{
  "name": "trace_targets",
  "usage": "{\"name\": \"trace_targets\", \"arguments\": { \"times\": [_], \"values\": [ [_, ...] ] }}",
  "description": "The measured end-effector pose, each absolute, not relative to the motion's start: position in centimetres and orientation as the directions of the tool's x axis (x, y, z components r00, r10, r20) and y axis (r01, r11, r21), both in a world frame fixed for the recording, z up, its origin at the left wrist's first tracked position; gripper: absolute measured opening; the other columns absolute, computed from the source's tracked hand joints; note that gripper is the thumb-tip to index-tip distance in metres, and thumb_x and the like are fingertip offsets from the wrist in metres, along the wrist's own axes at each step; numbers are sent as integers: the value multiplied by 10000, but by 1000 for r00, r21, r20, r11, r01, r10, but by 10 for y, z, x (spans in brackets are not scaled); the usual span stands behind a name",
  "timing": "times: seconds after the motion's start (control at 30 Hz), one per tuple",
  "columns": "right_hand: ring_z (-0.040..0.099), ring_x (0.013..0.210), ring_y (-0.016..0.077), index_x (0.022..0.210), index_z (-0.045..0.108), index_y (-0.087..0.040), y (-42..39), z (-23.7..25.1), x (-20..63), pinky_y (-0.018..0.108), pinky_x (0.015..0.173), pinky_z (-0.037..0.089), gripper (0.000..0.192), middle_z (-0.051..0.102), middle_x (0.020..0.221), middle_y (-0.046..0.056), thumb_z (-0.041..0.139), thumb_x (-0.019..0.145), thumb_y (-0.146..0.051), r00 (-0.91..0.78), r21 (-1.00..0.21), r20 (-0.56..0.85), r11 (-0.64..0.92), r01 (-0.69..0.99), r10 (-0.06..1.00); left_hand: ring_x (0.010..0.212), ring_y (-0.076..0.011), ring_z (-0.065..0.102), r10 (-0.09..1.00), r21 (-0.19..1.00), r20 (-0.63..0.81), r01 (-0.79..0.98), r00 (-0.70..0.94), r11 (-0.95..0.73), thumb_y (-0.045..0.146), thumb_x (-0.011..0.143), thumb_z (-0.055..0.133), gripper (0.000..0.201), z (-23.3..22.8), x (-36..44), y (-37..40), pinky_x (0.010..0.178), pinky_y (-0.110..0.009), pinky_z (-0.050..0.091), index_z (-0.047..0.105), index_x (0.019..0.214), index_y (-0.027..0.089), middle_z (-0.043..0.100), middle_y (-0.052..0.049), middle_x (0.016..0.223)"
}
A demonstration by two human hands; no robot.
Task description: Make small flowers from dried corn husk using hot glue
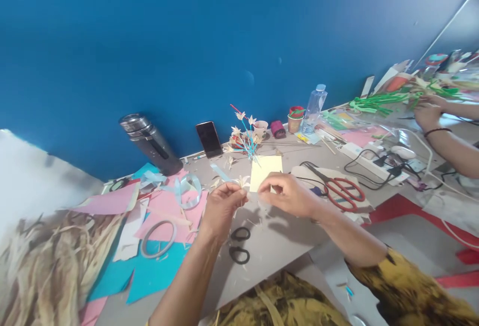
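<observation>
My left hand (224,206) pinches a small cream flower (244,181), which looks made of dried husk, between thumb and fingertips. To its right, my right hand (286,194) is curled with thumb and fingers together; whatever it holds, if anything, is too small to make out. A pale yellow sheet of paper (266,166) lies just behind the hands. Beyond it stands a bunch of similar cream flowers (249,136) on light blue stems. Black scissor handles (239,254) rest on the table below my hands, near small scraps.
At left lie dried husks (48,266), pink paper (164,221), blue paper (157,271) and a tape roll (145,246). A thermos (149,141) and phone (208,139) stand behind. Red-handled scissors (344,194) and a power strip (374,163) lie right. Another person's hands (430,111) work far right.
</observation>
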State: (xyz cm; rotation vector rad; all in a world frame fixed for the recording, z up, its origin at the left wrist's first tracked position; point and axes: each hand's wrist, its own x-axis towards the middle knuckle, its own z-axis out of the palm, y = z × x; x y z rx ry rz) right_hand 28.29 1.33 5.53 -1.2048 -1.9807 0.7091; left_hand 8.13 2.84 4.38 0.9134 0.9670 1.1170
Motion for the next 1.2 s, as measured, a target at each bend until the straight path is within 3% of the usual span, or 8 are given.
{"name": "trace_targets", "arguments": {
  "times": [0.23,0.33,0.47,0.67,0.87,1.2],
  "values": [
    [491,616,105,722,698,-165,23,56,254,232,567,347,84,642,721,-4,685,788,-217,-383,-811,213,381,443,899,662,-118,561,987,966,-58,-240,151,93,250,676,833,180,38,62,14,664,-247,431,676,709,166,653,3,686],
    [502,622,118,718,707,-163,29,49,257,248,582,367,145,643,712,3,709,772,-298,-230,-906,207,275,322,951,733,-140,583,993,982,53,-183,102,-34,230,691,828,139,38,50,10,715,-267,448,711,734,170,674,-16,771],
    [456,571,113,718,730,-170,31,50,251,263,563,349,254,605,627,-10,780,717,-419,-10,-990,127,127,59,992,736,-150,574,962,958,261,-149,82,-247,178,730,795,76,35,39,6,724,-281,443,723,710,191,636,-10,738],
    [366,539,90,671,718,-172,15,64,222,262,524,265,316,545,575,-31,848,639,-459,-94,-994,39,28,-109,995,778,-192,605,921,916,382,-159,69,-368,201,745,808,79,26,34,6,733,-320,459,751,691,212,667,-48,764],
    [313,517,72,675,712,-154,16,63,213,258,508,203,369,515,544,-41,872,613,-481,-162,-986,-29,-55,-160,986,768,-209,633,908,907,406,-162,102,-388,242,748,822,73,26,29,5,737,-340,478,771,708,210,696,-61,743],
    [439,546,95,672,715,-161,16,65,215,256,540,354,343,558,573,-29,842,677,-480,-275,-995,12,-15,-99,961,760,-196,622,940,943,321,-130,118,-306,252,731,840,132,25,26,6,757,-314,477,729,774,193,694,-49,762]
  ]
}}
